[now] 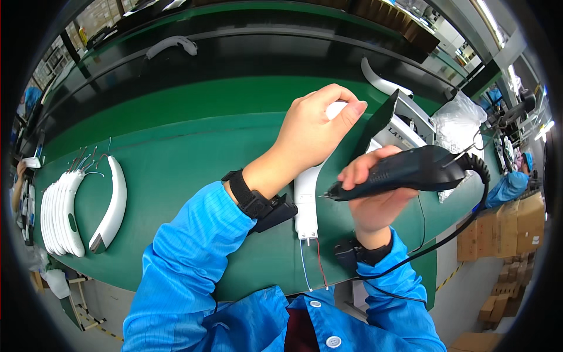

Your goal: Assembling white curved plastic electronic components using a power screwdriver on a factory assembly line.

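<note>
My left hand (pixel 314 126) is closed around the upper part of a white curved plastic housing (pixel 305 199). Its lower stretch lies on the green table, and a blue and a red wire (pixel 319 264) come out of its near end. In my right hand (pixel 375 202) is a black electric screwdriver (pixel 404 173), held level with its bit pointing left. The bit's tip is close beside the housing; whether it touches cannot be made out. A coiled black cable (pixel 481 173) trails from the tool's rear. Black bands sit around both wrists.
A row of white curved housings (pixel 61 211) with wires stands at the left, one single housing (pixel 111 205) beside it. A metal box (pixel 399 120) and a clear plastic bag (pixel 460 123) are at the right. More curved pieces (pixel 381 79) lie farther back. Cartons (pixel 504 229) stand beyond the table.
</note>
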A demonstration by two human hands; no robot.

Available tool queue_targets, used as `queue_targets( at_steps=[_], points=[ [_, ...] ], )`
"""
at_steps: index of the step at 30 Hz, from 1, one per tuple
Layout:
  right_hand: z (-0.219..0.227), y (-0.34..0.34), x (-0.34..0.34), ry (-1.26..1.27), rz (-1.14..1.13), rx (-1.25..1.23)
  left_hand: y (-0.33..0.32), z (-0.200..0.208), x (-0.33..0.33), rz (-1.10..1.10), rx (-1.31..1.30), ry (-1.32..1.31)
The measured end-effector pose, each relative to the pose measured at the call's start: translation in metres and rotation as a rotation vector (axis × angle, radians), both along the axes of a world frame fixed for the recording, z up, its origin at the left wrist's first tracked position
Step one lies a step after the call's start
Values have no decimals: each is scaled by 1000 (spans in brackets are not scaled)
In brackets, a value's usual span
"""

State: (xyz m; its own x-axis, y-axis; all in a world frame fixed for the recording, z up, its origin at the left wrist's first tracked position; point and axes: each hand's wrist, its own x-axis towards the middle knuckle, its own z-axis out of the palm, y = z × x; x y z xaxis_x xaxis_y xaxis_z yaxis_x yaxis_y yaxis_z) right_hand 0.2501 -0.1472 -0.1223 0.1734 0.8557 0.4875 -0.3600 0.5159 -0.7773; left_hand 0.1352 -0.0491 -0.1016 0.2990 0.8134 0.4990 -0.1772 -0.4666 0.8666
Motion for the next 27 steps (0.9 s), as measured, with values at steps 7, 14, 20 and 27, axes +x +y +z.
queue_targets(
  at_steps=[7,14,20,27],
  points=[
    [-11,7,-10,-65,-1,-96,-1,1,3,3,-27,-3],
    [-25,11,-16,-66,43,-138,8,5,-9,-38,-2,119],
    [-23,13,-18,-74,78,-142,29,12,-31,-347,-107,223],
    [-9,8,-9,-53,-33,-58,30,10,-27,-328,-122,294]
  ],
)
